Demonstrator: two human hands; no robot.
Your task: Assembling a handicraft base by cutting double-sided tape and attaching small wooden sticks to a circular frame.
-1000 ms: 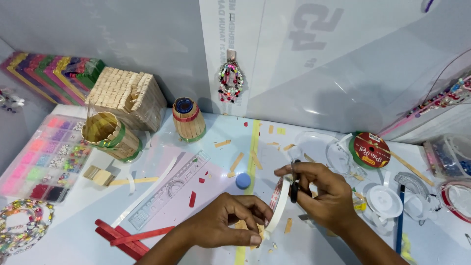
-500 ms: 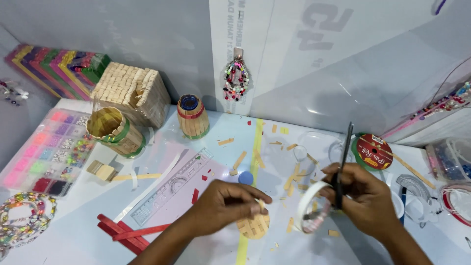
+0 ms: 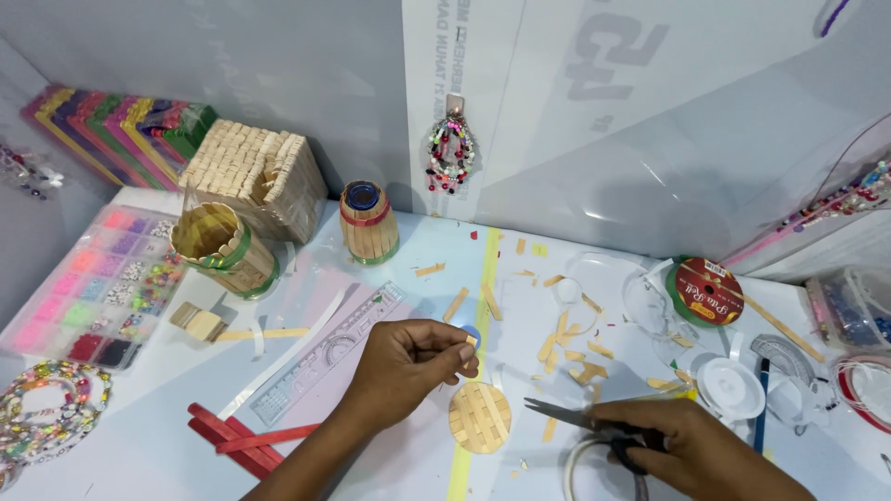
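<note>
— What have your hands got right now?

— My right hand (image 3: 691, 450), at the lower right of the frame, is closed around the handles of the scissors (image 3: 580, 422), blades pointing left and nearly together. A ring of white tape (image 3: 574, 461) sits just under that hand.

— And the other?

— My left hand (image 3: 408, 366), centre of the frame, has its fingers curled in, thumb and fingertips pinching something small; I cannot tell what. The round woven stick disc (image 3: 480, 417) lies flat on the table (image 3: 167, 445) just below it, between both hands, touching neither.
</note>
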